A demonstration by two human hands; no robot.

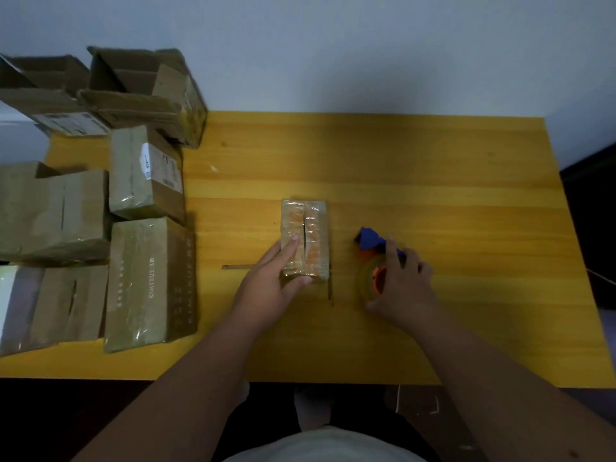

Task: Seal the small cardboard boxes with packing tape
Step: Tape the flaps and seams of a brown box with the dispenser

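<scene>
A small cardboard box [310, 228] lies in the middle of the yellow table [433, 181], its two top flaps meeting along a lengthwise seam under glossy old tape. My left hand [275, 281] grips the box's near left corner, thumb under the near end and fingers on top. To the right, my right hand [403, 285] grips a tape dispenser [373, 243] with a blue handle, an orange core and a clear tape roll, which rests on the table about a hand's width from the box.
Several cardboard boxes fill the table's left side: closed ones [150, 281] [146, 171] nearest the middle, open ones [143, 91] at the back left. A wall runs along the far edge. Dark floor lies beyond the right edge.
</scene>
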